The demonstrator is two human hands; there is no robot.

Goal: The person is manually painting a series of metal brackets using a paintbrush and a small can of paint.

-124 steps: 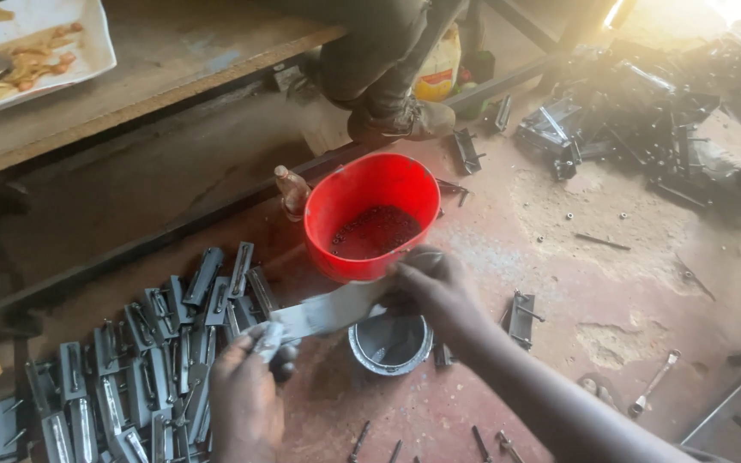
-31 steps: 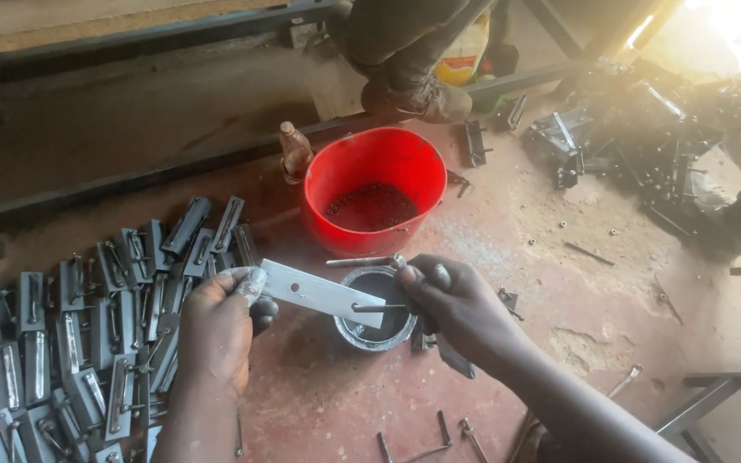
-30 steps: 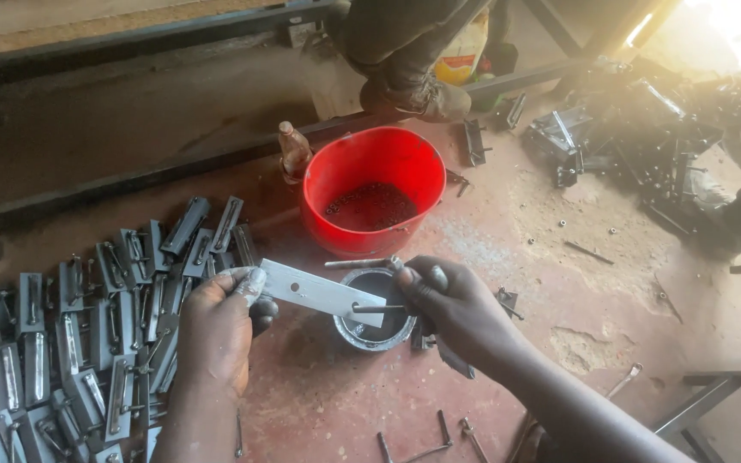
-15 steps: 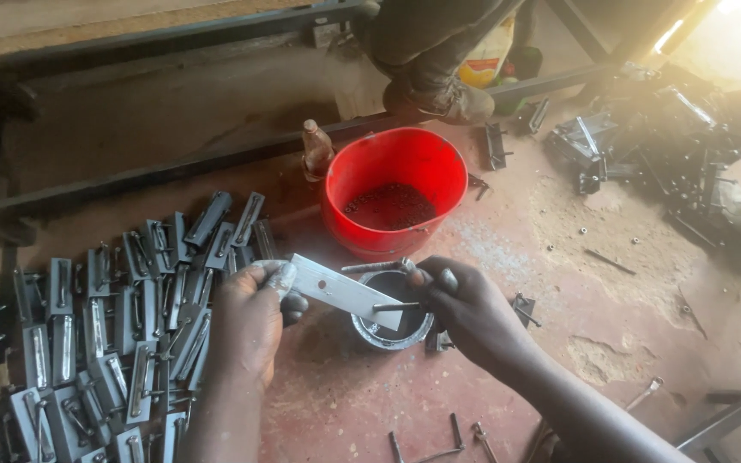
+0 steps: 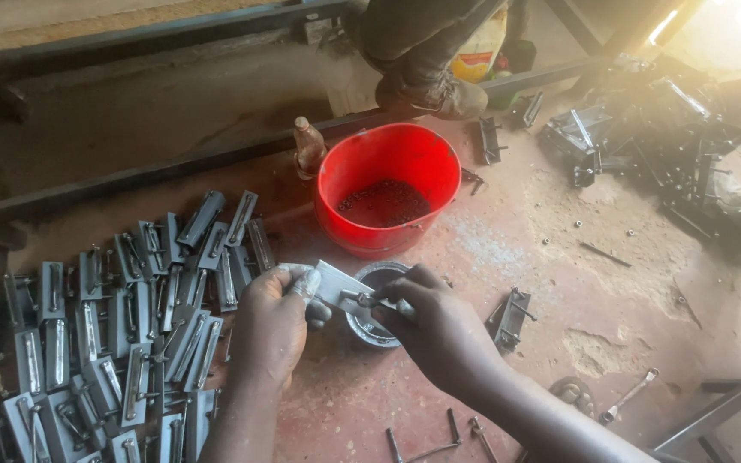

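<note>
Gripping metal plate (image 5: 340,285) between both hands | left hand (image 5: 272,326) clamps one end | right hand (image 5: 439,330) pinches other

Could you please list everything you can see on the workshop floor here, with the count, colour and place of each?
metal plate: one, grey, held between both hands
red bucket: one, centre, dark small parts inside
round tin: one, grey, under the hands
latch pieces: many, grey, heaped left
small bottle: one, left of bucket
spanner: one, lower right
dark metal parts: pile, upper right
another person's shoe: top centre
left hand: grips plate
right hand: pinches plate's end
</note>
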